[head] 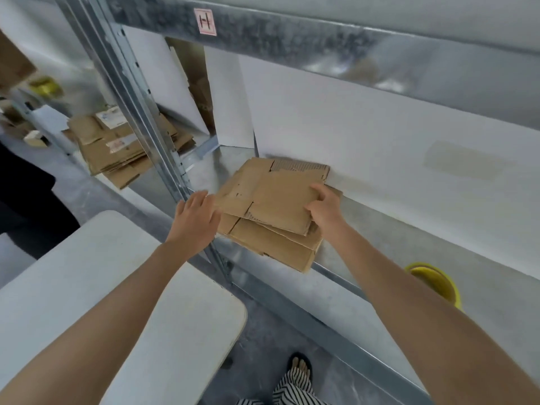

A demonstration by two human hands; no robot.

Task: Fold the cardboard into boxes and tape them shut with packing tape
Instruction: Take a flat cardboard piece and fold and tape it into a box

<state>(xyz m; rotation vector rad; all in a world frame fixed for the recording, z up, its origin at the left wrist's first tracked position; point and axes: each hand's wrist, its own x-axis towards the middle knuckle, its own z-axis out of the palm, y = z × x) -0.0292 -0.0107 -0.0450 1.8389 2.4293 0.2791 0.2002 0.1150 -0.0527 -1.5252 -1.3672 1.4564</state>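
**Task status.** The task is judged to be at its earliest stage, fetching material. No folded box and no strip of tape is visible, so all folding and sealing is still to do.

**Near field.** A foot in a dark sandal [301, 368] and black-and-white striped trouser fabric [287, 390] stand on the grey floor [263, 331]. A white rounded-corner tabletop [87, 287] lies under the left forearm. It is bare where visible and is the likely work surface.

**Hands.**
- The left hand [195, 217] has straight, spread fingers and holds nothing. It is at the left edge of the stack; contact cannot be confirmed.
- The right hand [324, 209] pinches the right edge of the top blank [277, 194], with the thumb on its upper face.

**Task material.** The stack of flattened brown corrugated cardboard blanks [274, 249] lies on a galvanised steel shelf [380, 238], overhanging its front edge. The top blank is skewed against those beneath, and its far edge is torn, exposing the fluting.

**Far field.**
- A yellow round object [438, 283] sits below the shelf at the right. Whether it is tape cannot be told.
- White panels [350, 127] line the shelf back.
- A second pile of flattened brown cartons [117, 153] lies beyond the steel upright [140, 112] on the left.
- A red-bordered label [205, 21] is fixed to the upper beam.
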